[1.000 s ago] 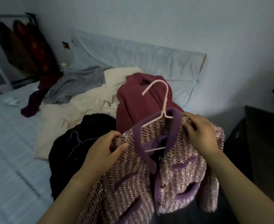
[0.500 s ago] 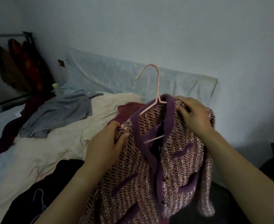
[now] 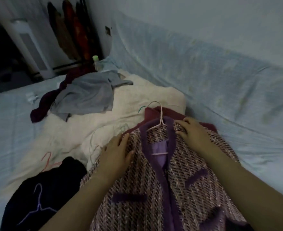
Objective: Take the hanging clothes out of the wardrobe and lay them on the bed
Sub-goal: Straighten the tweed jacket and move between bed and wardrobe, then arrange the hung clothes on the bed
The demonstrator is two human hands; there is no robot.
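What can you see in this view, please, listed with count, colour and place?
tweed jacket: one, pink with purple trim, on the bed nearest the camera
pink hanger: one, inside the jacket's collar
maroon garment: one, under the jacket's top
cream garment: one, mid-bed
grey garment: one, on the cream garment's far end
dark purple garment: one, left of the grey one
black garment: one, lower left
lilac hanger: one, on the black garment
bottle: one, clear with green cap, far corner
hanging clothes: several, brown and red, upper left
bed sheet: one, light blue
left hand: flat on the jacket, left of the collar
right hand: on the jacket, right of the collar
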